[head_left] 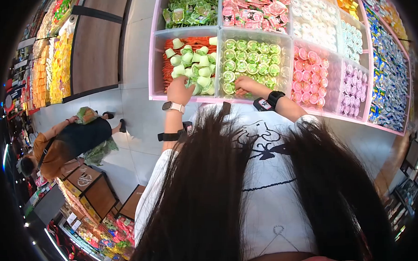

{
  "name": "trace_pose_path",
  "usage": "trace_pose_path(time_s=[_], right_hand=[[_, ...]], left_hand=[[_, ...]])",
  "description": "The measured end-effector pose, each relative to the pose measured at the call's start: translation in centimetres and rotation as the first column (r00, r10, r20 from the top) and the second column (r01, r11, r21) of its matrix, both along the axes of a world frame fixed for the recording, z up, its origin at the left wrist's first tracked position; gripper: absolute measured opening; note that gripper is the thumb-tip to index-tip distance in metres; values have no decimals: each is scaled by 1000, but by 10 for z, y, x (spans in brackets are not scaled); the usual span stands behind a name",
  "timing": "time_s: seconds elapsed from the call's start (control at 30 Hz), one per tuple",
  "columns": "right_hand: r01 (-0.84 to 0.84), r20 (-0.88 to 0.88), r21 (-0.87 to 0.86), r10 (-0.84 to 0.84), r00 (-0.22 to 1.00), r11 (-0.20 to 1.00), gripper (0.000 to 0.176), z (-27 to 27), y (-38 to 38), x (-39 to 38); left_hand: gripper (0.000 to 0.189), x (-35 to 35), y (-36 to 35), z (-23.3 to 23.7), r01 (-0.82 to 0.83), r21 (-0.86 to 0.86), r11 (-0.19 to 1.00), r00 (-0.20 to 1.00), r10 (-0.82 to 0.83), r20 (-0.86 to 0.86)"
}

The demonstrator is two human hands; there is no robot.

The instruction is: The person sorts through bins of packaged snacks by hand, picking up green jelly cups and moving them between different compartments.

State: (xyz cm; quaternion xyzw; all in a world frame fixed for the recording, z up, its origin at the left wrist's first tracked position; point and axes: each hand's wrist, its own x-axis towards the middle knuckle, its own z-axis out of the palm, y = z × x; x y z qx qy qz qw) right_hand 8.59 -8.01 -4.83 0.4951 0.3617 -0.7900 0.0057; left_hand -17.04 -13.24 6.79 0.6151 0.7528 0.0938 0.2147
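Observation:
My left hand (180,90) reaches over the front of a bin of loose pale green jelly cups (201,72), which lie in a jumble on red packets (169,67). Its thumb stands apart from the fingers, and the fingertips are among the cups. My right hand (251,86) is at the front of the neighbouring bin, where green-topped jelly cups (252,55) stand in close rows. Its fingers are bent together at a jelly cup (229,88) in the front left corner; the small size hides the exact grip.
A pink-edged display stand (208,99) holds clear bins of green packets (191,11), pink packets (260,11), white cups (311,21), pink cups (308,76) and purple cups (353,91). Blue packets (388,69) fill the right side. Another person (76,139) with bags is at left.

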Motion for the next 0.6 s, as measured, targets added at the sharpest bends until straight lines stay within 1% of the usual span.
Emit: trace_pose_path(time_s=[0.07,0.13,0.2,0.3,0.4,0.5,0.6], right_hand=[[53,-10,-50,-53,999,997,21,7,1,1],[29,-17,6,-28,999,1000,20,-3,-3,-5],[30,-2,31,-30,1000,999,20,-12,-4,-10],[38,22,30,-39,999,999,19,-11,-3,-13],[-1,66,66,-4,998,998,18,-5,-2,-13],[-53,76,129,43,996,990,20,-14,-3,-12],[-32,48,195,23,999,980,23,-18,-4,-9]], left_hand=[[31,-4,-3,1,-19,-14,1000,1000,18,-15],[31,-8,-5,2,-32,-43,999,998,30,-48],[31,-11,-5,1,-42,-52,998,999,41,-23],[31,-13,-7,-4,-45,-49,998,999,45,15],[31,-15,-9,-10,-34,-49,998,999,36,28],[30,-15,-7,-8,-23,-58,998,999,25,35],[30,-17,-6,-13,-10,-59,998,999,12,34]])
